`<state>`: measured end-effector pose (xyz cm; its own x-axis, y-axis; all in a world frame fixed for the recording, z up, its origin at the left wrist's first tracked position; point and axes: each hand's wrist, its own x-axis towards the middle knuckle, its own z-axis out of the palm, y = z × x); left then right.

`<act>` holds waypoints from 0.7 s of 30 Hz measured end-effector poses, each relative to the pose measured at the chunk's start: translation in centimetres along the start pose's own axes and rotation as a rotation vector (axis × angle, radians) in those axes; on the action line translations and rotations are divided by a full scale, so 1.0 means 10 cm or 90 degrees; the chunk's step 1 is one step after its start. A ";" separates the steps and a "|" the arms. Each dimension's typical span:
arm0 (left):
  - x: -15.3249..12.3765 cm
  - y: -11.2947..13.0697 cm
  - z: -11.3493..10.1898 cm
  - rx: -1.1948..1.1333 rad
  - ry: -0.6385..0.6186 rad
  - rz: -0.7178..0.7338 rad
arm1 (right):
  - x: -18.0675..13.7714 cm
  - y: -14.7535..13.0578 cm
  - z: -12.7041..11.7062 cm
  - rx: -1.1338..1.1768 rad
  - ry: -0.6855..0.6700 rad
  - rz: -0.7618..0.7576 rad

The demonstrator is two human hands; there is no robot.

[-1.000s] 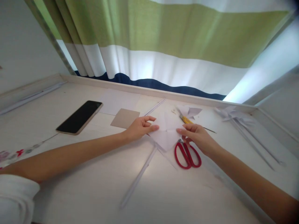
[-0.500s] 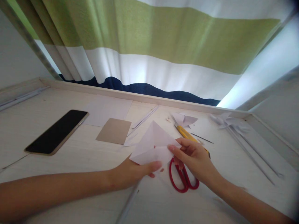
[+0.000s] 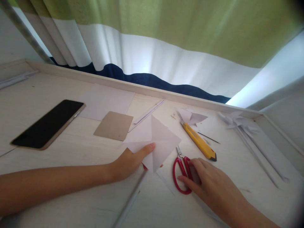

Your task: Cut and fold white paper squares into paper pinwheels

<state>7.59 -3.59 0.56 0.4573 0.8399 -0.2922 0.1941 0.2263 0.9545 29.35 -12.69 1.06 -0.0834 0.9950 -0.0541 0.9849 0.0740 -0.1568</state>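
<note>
My left hand [image 3: 133, 161] pinches a creased white paper square [image 3: 163, 139], thumb on top and the other fingers hidden beneath. Fold lines cross near the paper's middle. To the right, my right hand [image 3: 209, 180] grips the handles of the red-handled scissors [image 3: 176, 171], its thumb and fingers closed about the right loop. The scissors lie on the table with their short metal blades pointing away from me, close to the paper's right corner. Below my left hand, a thin rolled paper stick [image 3: 130, 201] runs toward the table's front.
A yellow utility knife [image 3: 199, 141] lies beyond the scissors, beside a thin dark rod [image 3: 209, 137] and folded paper [image 3: 193, 117]. A paper pinwheel [image 3: 235, 120] on sticks is at right. A phone [image 3: 47, 125], brown card [image 3: 114, 126] and white sheet [image 3: 106, 99] lie left.
My right hand has let go of the paper and moved down to the scissors, closing on their handles. The paper has turned slightly in my left hand. The view has tilted down.
</note>
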 end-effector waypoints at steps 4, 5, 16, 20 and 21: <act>-0.01 0.02 0.01 -0.008 -0.081 0.005 | 0.02 0.08 0.03 -0.022 -0.030 0.030; 0.00 0.02 0.00 -0.005 -0.086 0.008 | 0.04 0.10 0.01 -0.023 -0.039 0.046; 0.00 0.03 -0.06 0.070 -0.030 0.021 | 0.09 -0.10 -0.27 0.789 -0.139 0.163; -0.01 0.02 -0.06 0.053 -0.019 0.027 | 0.17 -0.32 -0.26 0.852 -0.138 0.186; -0.01 0.01 -0.06 0.054 -0.019 0.029 | 0.21 -0.36 -0.24 0.858 -0.134 0.197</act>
<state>7.07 -3.32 0.75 0.4929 0.8330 -0.2515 0.2444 0.1448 0.9588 26.04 -10.69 3.92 -0.0314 0.9220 -0.3859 0.0746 -0.3828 -0.9208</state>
